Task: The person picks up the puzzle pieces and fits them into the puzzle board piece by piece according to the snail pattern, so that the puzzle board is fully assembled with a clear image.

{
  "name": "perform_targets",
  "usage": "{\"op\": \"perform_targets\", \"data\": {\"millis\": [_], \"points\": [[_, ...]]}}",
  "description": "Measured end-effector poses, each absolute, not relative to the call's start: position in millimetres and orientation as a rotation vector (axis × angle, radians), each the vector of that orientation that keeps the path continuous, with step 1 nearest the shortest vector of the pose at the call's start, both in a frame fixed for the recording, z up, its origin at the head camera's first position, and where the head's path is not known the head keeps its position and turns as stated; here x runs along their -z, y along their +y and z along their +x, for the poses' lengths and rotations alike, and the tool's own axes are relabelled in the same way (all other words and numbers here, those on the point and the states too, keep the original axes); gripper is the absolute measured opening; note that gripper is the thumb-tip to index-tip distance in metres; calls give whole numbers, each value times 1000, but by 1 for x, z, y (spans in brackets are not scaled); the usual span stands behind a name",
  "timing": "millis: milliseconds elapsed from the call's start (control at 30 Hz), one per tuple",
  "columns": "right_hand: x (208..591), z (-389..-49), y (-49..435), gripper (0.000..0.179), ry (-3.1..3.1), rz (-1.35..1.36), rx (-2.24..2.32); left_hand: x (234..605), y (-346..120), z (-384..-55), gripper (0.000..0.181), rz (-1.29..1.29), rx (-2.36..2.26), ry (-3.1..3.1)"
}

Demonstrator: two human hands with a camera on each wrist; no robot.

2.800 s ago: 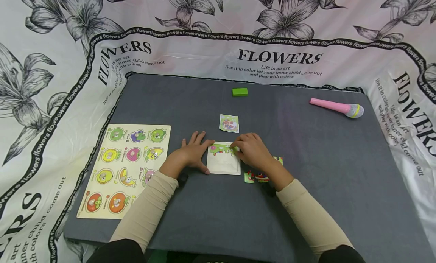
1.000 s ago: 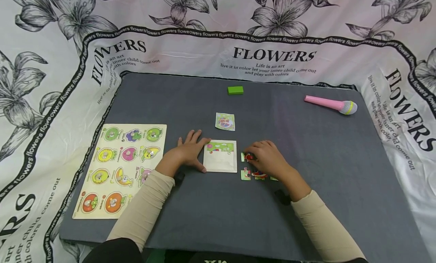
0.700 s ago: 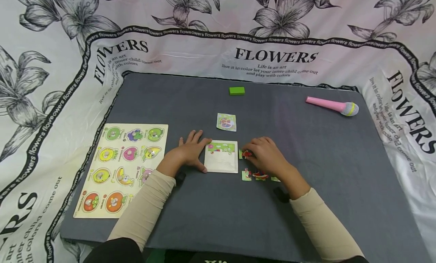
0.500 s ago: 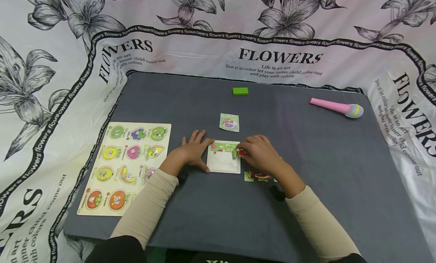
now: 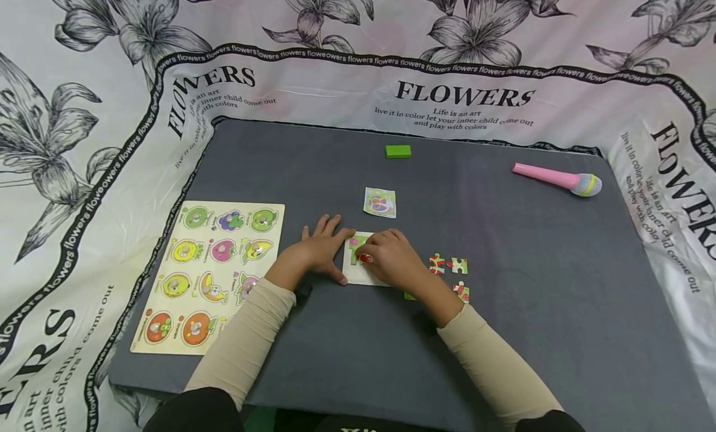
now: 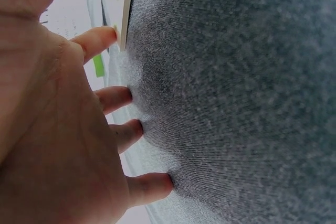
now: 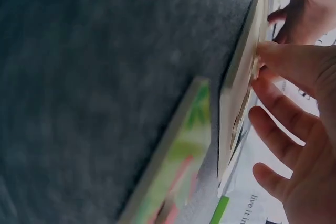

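Moved left: puzzle piece, pinched by right hand, tray beneath; left hand, fingers spread, touching tray

The person's left forearm is slanting inward, the left hand resting with fingers spread wide, thumb apart. Opposite, as I'm watching, the right forearm is angling in, the right hand pinching with thumb and forefinger, other fingers bending loosely.

Fruit board left of puzzle tray, loose pieces right, 1 card behind.
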State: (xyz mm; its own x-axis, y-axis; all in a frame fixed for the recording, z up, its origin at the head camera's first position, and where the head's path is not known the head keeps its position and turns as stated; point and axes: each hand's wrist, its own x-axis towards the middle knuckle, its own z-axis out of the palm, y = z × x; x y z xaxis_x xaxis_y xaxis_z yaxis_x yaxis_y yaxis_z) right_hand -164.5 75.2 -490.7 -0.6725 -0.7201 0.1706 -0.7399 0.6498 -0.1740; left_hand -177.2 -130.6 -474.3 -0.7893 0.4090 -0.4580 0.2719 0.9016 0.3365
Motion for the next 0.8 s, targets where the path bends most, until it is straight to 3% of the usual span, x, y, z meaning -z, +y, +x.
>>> {"op": "perform_targets", "data": {"millis": [800], "points": [[489, -165, 66, 17, -2758, 1270, -135, 471, -129, -176, 109, 481, -348, 2526]]}}
